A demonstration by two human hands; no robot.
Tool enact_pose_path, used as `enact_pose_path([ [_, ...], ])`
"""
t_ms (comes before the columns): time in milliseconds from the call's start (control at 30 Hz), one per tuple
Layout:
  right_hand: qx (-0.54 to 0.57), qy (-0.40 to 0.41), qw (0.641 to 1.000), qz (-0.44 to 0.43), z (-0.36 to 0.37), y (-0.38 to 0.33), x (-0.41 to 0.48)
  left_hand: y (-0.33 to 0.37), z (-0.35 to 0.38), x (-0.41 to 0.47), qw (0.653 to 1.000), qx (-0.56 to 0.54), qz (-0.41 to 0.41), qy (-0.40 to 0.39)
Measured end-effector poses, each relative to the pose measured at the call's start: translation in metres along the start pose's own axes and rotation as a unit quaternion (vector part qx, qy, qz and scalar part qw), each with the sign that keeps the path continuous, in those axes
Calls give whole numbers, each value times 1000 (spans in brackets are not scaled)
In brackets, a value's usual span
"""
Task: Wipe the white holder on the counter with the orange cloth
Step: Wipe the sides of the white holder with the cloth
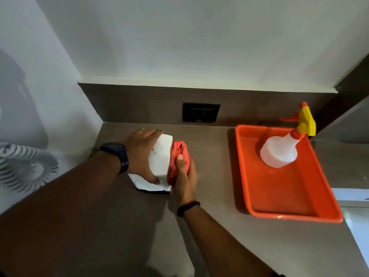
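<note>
The white holder [160, 156] stands on the brown counter [209, 176], left of the middle. My left hand [140, 150] grips it from the left side, fingers over its far end and thumb at its near end. A dark watch sits on that wrist. The bunched orange cloth [178, 154] is pressed against the holder's right face. My right hand [184, 180] holds the cloth there, thumb on top. The lower part of the holder's right side is hidden behind cloth and hand.
An orange tray [289, 196] lies at the right with a white spray bottle [279, 150] with a yellow and orange trigger standing in it. A black socket [201, 112] sits in the back panel. A white coiled cord [26, 166] hangs at the left wall.
</note>
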State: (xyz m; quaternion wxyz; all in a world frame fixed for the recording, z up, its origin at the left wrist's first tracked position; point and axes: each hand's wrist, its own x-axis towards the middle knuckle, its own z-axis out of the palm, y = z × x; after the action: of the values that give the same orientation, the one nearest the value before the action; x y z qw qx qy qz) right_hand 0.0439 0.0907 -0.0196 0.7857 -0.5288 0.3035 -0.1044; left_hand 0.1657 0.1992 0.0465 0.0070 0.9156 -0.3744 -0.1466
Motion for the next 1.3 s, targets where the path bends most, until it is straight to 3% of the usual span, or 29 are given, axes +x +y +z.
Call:
enact_pose_path([
  [133,-57,28,996,-55,21,-21,20,-5,3,2,999,-16,16,34],
  [333,-52,83,994,39,17,-7,8,-5,6,2,1000,-5,-1,17],
  [533,-64,70,994,-46,30,-26,15,-4,1,2,999,-28,12,27],
  [767,-45,122,990,58,23,-5,13,-2,2,1,1000,-2,4,12],
  [867,-32,134,990,30,24,-3,-1,-1,2,1,1000,-8,11,17],
  [1000,-55,80,994,-45,34,-31,18,-4,1,2,999,-18,28,33],
  [1200,-64,117,989,71,24,-10,12,-1,1,1,1000,-5,6,6],
  [1300,-21,134,989,56,25,-1,-12,0,-2,1,1000,-13,6,2],
])
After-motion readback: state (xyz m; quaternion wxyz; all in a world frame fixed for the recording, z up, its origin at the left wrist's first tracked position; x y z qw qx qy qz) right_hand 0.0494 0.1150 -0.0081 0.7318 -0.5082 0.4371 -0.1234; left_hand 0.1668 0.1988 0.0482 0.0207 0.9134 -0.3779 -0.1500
